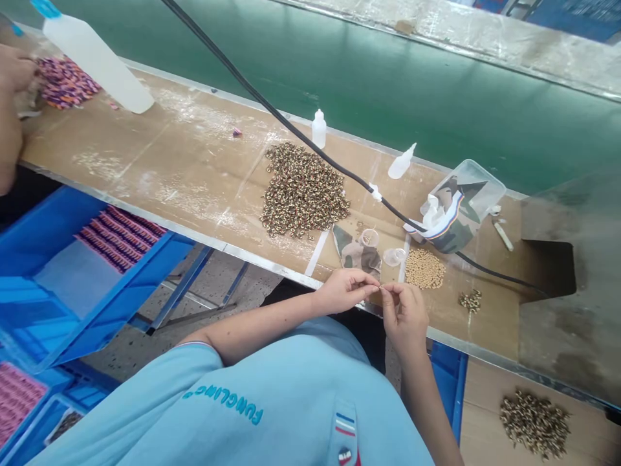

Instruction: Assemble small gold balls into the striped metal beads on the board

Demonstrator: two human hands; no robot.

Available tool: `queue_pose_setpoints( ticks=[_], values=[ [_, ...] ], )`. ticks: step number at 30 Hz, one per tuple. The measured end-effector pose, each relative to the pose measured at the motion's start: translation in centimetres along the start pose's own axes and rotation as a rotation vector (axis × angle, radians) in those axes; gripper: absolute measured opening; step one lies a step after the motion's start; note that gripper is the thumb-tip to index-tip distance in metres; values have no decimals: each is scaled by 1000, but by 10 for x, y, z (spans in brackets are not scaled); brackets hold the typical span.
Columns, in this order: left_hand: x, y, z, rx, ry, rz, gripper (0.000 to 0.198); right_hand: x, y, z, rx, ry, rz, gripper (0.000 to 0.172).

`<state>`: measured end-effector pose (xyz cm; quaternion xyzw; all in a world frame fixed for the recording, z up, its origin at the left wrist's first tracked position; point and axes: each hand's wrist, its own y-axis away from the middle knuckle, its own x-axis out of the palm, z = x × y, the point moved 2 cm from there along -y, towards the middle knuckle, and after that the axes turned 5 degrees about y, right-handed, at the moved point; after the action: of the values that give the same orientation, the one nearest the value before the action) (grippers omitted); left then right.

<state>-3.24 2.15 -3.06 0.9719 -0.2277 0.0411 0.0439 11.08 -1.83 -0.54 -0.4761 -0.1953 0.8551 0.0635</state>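
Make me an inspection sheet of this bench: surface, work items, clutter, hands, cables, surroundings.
Surface: brown bench top, scuffed, with white residue patches.
Job's things: large heap of small brown-patterned pieces; pile of tan beads; small cluster of pieces; what is pinched between the fingertips is too small to tell.
Clutter: two small dropper bottles, one lying on its side; large white bottle; clear tub with camouflage cloth; two small clear cups.
Hands: left hand and right hand meet fingertip to fingertip at the bench edge.
Cables: black cable runs diagonally across the bench.
Surroundings: green conveyor belt; blue crates; another person's hand at far left.
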Motion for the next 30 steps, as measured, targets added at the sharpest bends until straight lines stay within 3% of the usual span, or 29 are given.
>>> queue_pose_setpoints(
  ticks=[10,30],
  values=[
    [-3,2,-5,119,-68,35,19,0,4,5,-102,28,-86,8],
    [-5,0,-8,92,-77,86,18,4,3,5,-3,-18,-70,9]
  ],
)
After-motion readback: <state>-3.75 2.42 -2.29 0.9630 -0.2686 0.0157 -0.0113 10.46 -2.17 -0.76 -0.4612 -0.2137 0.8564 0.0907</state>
